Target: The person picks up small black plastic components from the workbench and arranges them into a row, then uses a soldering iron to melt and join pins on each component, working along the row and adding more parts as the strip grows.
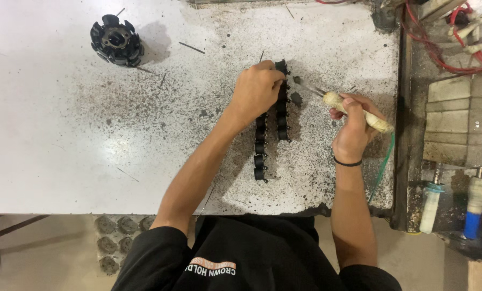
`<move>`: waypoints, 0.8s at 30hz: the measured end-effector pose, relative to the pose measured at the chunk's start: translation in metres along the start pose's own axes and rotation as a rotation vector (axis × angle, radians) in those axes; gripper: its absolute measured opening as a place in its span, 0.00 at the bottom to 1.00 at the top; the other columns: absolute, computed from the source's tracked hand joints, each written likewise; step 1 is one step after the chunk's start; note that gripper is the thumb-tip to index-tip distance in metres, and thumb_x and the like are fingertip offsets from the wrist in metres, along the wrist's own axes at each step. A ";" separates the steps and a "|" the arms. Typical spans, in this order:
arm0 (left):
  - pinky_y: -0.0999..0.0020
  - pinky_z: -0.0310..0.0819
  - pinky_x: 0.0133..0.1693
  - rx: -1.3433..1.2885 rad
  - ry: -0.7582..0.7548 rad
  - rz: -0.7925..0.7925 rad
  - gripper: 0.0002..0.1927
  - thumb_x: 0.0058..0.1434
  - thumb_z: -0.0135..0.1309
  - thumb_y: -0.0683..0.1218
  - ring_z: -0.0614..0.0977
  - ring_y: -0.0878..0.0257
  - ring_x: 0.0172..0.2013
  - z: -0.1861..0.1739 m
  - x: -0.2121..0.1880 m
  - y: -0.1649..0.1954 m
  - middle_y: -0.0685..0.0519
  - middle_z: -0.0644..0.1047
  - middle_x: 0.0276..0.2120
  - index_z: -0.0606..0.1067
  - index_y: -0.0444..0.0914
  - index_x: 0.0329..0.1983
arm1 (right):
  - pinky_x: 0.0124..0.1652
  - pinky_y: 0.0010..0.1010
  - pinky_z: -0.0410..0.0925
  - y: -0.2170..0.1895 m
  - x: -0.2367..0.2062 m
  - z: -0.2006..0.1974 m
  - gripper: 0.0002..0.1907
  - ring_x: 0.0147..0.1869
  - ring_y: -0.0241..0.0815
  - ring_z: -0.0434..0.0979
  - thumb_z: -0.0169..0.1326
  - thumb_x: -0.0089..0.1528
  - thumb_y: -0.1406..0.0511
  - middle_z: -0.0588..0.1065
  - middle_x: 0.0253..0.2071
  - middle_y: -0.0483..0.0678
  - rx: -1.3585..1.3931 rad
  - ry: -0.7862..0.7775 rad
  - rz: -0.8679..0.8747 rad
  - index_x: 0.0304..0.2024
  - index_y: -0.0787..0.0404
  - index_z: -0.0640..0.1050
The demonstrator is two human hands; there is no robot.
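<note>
A: What shows beside the round black stator core (116, 40)?

B: I see, to its right, a black segmented coil strip (269, 129) in two rows; left hand (256, 91) pinches it, right hand (353, 129) grips a cream-handled soldering iron (354, 110).

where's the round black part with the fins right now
In the head view the round black finned part stands alone at the table's far left, well apart from the left hand.

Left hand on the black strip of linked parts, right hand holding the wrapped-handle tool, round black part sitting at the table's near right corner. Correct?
Not quite. The head view shows the round black part at the table's far left corner, not the near right. The rest holds: left hand on the black strip of linked parts, right hand holding the wrapped-handle tool.
</note>
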State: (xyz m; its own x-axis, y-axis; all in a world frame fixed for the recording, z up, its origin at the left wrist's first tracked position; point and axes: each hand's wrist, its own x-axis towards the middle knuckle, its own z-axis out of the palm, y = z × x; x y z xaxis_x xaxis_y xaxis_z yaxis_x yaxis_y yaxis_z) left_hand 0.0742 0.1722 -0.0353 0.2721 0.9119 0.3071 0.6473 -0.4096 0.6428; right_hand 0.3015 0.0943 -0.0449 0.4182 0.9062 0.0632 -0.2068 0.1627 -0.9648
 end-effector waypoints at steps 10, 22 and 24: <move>0.54 0.78 0.33 0.029 0.041 0.004 0.04 0.57 0.60 0.42 0.83 0.48 0.30 -0.001 0.001 0.001 0.51 0.80 0.34 0.83 0.39 0.34 | 0.32 0.32 0.72 0.000 0.003 0.002 0.07 0.31 0.42 0.78 0.54 0.64 0.72 0.80 0.36 0.56 0.026 -0.011 0.023 0.39 0.71 0.82; 0.51 0.77 0.32 0.048 0.036 0.060 0.04 0.59 0.58 0.41 0.81 0.44 0.30 -0.006 0.000 0.008 0.47 0.78 0.36 0.79 0.37 0.37 | 0.35 0.33 0.73 -0.007 0.001 -0.005 0.07 0.34 0.43 0.78 0.55 0.65 0.71 0.80 0.38 0.56 0.038 -0.014 -0.018 0.41 0.72 0.81; 0.51 0.78 0.33 0.021 0.086 0.063 0.04 0.60 0.58 0.40 0.81 0.44 0.30 -0.012 -0.003 0.010 0.46 0.77 0.37 0.78 0.36 0.38 | 0.34 0.33 0.72 -0.011 -0.003 -0.010 0.07 0.35 0.42 0.78 0.55 0.66 0.70 0.80 0.39 0.55 0.082 0.031 -0.039 0.41 0.71 0.81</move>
State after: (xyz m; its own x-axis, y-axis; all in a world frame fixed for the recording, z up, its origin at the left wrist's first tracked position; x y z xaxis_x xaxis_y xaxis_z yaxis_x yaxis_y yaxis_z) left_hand 0.0716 0.1653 -0.0213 0.2512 0.8787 0.4060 0.6458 -0.4645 0.6060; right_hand 0.3114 0.0863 -0.0374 0.4543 0.8861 0.0913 -0.2609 0.2304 -0.9375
